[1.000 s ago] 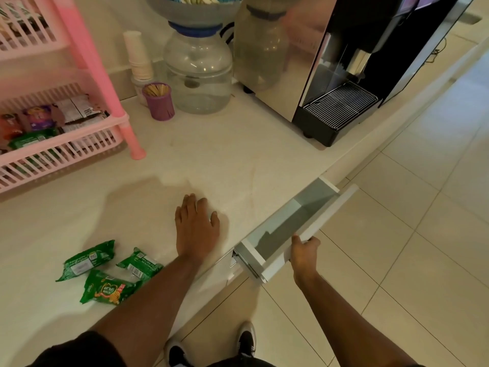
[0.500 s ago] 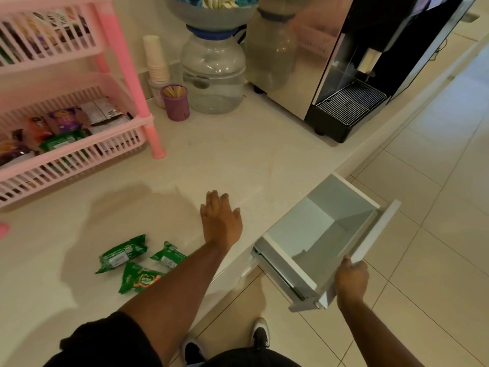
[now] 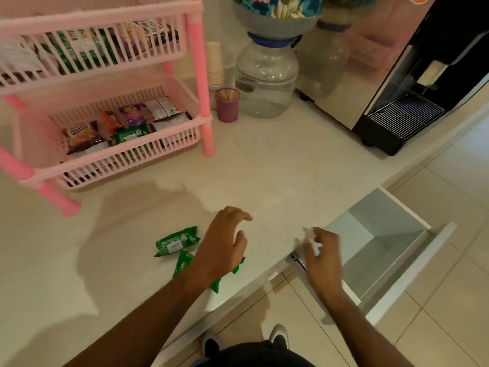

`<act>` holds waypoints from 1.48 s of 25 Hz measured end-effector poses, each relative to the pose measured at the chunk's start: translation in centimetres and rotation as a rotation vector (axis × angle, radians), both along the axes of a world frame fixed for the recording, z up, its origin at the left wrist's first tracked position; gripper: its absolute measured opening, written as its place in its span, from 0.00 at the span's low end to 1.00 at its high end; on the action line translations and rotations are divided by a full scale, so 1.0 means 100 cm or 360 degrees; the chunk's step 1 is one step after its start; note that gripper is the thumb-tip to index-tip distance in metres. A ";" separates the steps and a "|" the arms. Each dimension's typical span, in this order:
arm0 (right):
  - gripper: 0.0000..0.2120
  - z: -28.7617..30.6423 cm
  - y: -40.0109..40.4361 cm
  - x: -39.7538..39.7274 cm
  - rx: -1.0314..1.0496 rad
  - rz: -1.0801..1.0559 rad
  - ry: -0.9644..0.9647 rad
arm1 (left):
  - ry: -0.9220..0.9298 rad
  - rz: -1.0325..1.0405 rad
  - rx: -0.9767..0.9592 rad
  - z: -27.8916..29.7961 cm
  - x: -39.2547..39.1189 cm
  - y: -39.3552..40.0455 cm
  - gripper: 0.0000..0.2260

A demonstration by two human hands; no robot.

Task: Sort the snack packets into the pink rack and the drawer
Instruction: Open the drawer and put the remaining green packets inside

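Three green snack packets [image 3: 176, 241] lie on the pale counter near its front edge. My left hand [image 3: 225, 243] hovers just above the right-hand packets, fingers curled and apart, holding nothing; it hides part of them. My right hand [image 3: 324, 254] is in the air at the counter's edge, fingers spread and blurred, off the drawer. The white drawer [image 3: 412, 271] stands pulled out at the right, and its inside looks bare. The pink rack [image 3: 205, 120] stands at the back left with several snack packets on both tiers.
A purple cup of wooden sticks [image 3: 227, 104], a stack of paper cups [image 3: 214, 63] and a clear water jar [image 3: 266, 80] stand behind. A black and steel coffee machine [image 3: 404, 102] fills the back right. Tiled floor and my shoes [image 3: 277, 336] lie below.
The drawer came out from half open to fully open. My right hand let go of its front and rose to the counter edge. My left hand lifted off the counter and moved over the packets.
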State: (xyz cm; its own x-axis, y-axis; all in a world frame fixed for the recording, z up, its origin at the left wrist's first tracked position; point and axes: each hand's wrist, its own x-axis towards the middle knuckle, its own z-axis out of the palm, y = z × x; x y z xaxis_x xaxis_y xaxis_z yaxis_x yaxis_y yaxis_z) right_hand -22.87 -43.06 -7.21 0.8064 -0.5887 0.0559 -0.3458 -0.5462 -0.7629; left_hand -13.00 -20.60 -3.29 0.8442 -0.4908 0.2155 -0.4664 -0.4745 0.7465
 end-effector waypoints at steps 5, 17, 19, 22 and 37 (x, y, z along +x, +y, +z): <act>0.22 0.003 0.091 0.028 -0.0225 0.0928 -0.0113 | 0.0000 0.0064 0.0152 -0.026 -0.028 0.072 0.10; 0.20 -0.030 0.122 0.045 -0.0393 0.1116 -0.0041 | -0.0200 -0.0224 0.0333 -0.052 -0.036 0.097 0.27; 0.20 -0.032 0.116 0.047 -0.0425 0.1111 -0.0045 | -0.0218 -0.0240 0.0354 -0.053 -0.036 0.091 0.27; 0.20 -0.033 0.099 0.047 -0.0499 0.1094 -0.0041 | -0.0244 -0.0261 0.0394 -0.055 -0.037 0.079 0.28; 0.20 -0.019 -0.129 0.013 -0.0246 0.1025 0.0045 | -0.0203 -0.0544 0.0460 -0.059 -0.041 -0.133 0.22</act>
State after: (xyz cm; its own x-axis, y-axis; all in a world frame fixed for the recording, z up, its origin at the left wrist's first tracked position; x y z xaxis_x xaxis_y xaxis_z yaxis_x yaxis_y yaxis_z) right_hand -21.57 -55.92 -9.12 0.9969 0.0246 0.0744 0.0674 -0.7528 -0.6548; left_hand -17.11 -33.93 -9.22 0.5990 -0.7916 0.1206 -0.7118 -0.4574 0.5330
